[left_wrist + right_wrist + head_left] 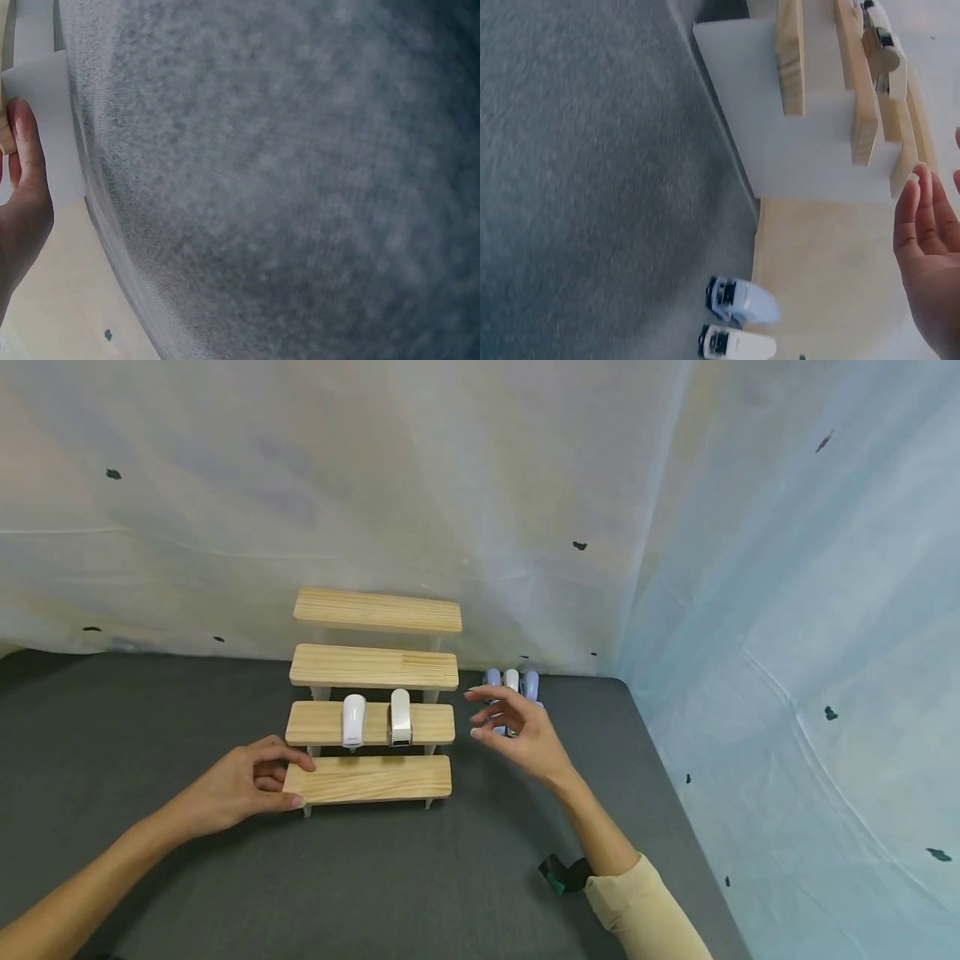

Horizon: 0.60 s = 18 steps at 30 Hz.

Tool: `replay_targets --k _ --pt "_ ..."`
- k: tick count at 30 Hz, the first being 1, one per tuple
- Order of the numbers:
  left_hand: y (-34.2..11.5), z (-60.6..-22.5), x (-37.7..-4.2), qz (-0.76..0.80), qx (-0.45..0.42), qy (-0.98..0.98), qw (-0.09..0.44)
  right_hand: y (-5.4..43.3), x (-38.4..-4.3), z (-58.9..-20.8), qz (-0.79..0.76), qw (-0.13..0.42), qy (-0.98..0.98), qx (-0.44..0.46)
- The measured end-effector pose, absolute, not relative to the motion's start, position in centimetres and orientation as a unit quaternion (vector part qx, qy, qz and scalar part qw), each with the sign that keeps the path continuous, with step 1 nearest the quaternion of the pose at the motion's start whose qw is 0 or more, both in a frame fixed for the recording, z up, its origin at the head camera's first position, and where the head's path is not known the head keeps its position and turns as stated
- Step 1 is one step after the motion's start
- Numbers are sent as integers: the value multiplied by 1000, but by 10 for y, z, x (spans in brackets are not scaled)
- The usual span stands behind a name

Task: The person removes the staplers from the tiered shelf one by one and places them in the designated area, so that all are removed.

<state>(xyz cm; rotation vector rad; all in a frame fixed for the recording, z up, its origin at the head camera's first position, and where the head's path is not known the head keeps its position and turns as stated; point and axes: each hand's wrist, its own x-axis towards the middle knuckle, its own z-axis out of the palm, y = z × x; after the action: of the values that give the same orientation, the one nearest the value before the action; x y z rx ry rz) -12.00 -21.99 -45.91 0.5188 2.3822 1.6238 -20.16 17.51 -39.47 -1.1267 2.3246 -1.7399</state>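
A stepped stand [367, 781] has pale wooden shelves on whitish side supports. My left hand [232, 785] grips the left end of its lowest shelf, fingers on top and thumb at the front edge. Two white staplers, a left one [353, 720] and a right one [401, 717], stand side by side on the second shelf from the bottom. To the right of the stand my right hand [528, 735] hovers with fingers loosely bent and nothing in them. Behind it, partly hidden, are blue staplers [532, 683] and a white stapler [512, 679]; the right wrist view shows a blue stapler [742, 301] on the table.
Dark grey cloth covers the table [375, 893]. Pale sheeting [465, 485] with dark marks hangs behind the stand, and another sheet [810, 652] closes off the right side. The two upper shelves [375, 667] rise toward the back sheet.
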Motion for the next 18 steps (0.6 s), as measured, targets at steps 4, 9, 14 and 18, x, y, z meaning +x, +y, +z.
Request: replay_targets --k 4,9,14,18 --pt "-220 -459 -120 554 181 806 103 164 -194 -385 -557 26 744 -369" --pt "-220 -459 -120 565 189 797 98 151 -184 -372 -554 37 744 -372" --pt "-219 -459 -119 572 196 792 90 140 -180 -372 -551 38 741 -382" --pt "-219 -459 -118 573 184 793 95 134 -182 -378 -559 36 730 -391"
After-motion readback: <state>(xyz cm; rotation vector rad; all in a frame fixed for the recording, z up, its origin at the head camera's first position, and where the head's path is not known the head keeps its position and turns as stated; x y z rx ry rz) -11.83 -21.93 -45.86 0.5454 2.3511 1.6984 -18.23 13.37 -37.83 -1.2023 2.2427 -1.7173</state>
